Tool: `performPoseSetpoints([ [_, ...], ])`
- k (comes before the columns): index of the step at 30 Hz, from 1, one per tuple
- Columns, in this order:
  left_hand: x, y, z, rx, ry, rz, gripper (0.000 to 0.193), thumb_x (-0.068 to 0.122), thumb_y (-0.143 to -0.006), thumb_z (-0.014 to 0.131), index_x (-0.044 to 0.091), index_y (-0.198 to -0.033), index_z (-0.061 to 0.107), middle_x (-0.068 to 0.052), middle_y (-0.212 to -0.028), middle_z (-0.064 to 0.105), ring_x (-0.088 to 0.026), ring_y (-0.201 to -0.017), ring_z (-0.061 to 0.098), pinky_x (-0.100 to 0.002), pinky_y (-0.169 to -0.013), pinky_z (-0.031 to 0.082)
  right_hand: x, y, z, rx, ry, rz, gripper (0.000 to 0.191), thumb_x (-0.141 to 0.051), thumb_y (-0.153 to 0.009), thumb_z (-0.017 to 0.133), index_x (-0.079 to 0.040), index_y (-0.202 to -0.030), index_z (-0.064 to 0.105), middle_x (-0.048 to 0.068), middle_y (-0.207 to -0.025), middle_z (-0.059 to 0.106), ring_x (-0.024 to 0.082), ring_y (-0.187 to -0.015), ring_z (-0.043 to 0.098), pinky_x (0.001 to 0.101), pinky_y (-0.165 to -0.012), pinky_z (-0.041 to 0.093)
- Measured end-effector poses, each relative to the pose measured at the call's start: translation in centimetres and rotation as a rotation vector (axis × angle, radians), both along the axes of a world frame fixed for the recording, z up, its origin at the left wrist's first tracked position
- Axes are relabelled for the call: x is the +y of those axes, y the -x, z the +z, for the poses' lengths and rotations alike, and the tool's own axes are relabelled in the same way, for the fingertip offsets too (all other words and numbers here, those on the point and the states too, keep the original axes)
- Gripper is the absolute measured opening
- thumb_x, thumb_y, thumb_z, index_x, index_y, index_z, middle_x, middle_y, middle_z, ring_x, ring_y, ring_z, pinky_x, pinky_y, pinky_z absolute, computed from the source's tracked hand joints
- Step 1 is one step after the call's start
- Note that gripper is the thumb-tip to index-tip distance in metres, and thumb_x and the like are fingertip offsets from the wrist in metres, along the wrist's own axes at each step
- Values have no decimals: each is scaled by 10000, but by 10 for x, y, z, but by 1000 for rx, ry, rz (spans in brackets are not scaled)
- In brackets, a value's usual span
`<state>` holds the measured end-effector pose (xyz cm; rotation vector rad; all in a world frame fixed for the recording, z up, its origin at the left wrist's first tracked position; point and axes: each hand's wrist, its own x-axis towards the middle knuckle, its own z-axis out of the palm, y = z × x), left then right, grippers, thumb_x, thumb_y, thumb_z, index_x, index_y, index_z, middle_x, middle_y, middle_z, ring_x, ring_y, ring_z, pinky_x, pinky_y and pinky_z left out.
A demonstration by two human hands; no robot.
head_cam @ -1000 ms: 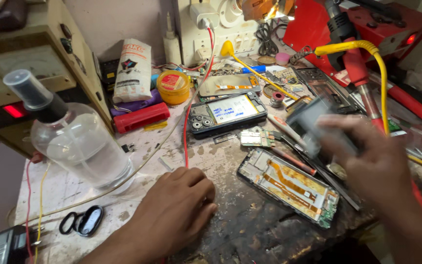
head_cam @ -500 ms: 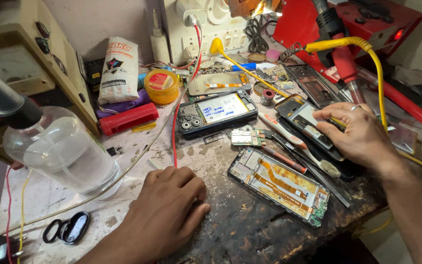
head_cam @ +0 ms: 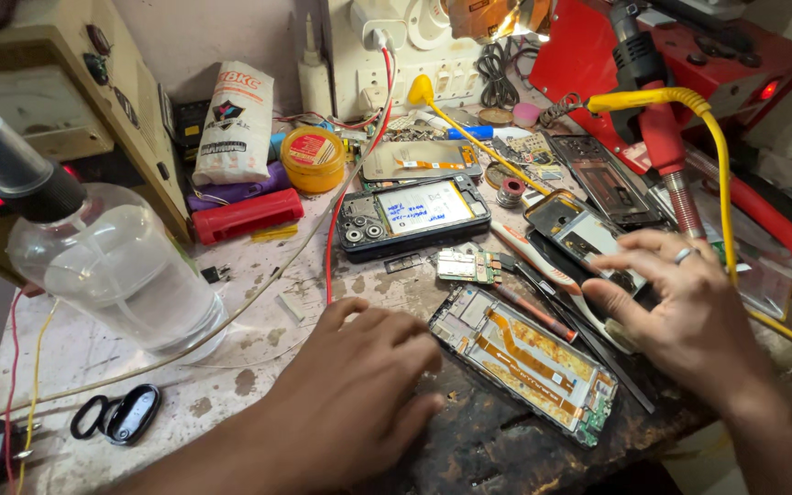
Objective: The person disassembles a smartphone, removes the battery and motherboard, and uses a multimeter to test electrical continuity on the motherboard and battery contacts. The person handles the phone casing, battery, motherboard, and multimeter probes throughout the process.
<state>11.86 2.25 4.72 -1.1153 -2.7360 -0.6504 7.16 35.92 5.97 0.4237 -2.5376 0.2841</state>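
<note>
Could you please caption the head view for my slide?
Left hand rests beside an opened phone frame; right hand touches another phone body.

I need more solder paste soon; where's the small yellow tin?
Head view, upper left of centre: the yellow tin stands between the white pouch and the opened phone.

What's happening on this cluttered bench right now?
A person sits at a worn workbench strewn with phone parts. The right hand rests on a dark phone piece beside some tools. The left hand lies flat on the bench, next to an opened phone with its insides showing. A clear bottle stands at left.
</note>
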Motion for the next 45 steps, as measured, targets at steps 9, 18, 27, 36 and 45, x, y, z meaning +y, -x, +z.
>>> performPoseSetpoints([
  [9, 33, 49, -27, 112, -289, 198, 427, 387, -861, 733, 47, -1054, 561, -141, -1022, 610, -327, -1026, 570, -488, -920, 393, -38, 4, 8, -303, 37, -241, 196, -359, -811, 846, -195, -918, 857, 72, -871, 768, 260, -921, 712, 395, -820, 553],
  [18, 20, 74, -40, -88, -576, 267, 406, 151, -887, 674, 42, -1238, 500, -184, -1084, 656, -358, -1053, 630, -493, -947, 446, -82, 71, 8, -219, -47, 387, 541, -355, -754, 834, -97, -1208, 691, 155, -1040, 769, 306, -1007, 697, 414, -832, 547],
  [27, 14, 98, -40, -146, -729, 258, 779, 264, -820, 822, 4, -1414, 390, -207, -1256, 617, -333, -1057, 669, -452, -859, 545, -99, 84, 0, -192, 87, 280, 600, -283, -662, 880, -109, -1188, 651, 123, -1106, 741, 224, -1033, 737, 359, -868, 593],
  [36, 12, 113, -40, -292, -673, 178, 574, 194, -785, 860, 91, -1304, 639, -104, -1115, 719, -169, -846, 712, -306, -721, 589, -74, 69, -39, -313, 307, 354, 861, -404, -678, 899, -48, -1353, 500, 104, -1356, 687, 247, -1190, 712, 390, -945, 580],
  [45, 16, 124, -38, -475, -696, 286, 745, 232, -750, 871, 163, -1417, 546, -63, -1000, 771, -115, -712, 716, -281, -630, 590, -60, 61, -77, 39, -189, 72, 530, -675, -628, 771, -275, -970, 717, 39, -1241, 669, 330, -1234, 626, 538, -977, 468],
])
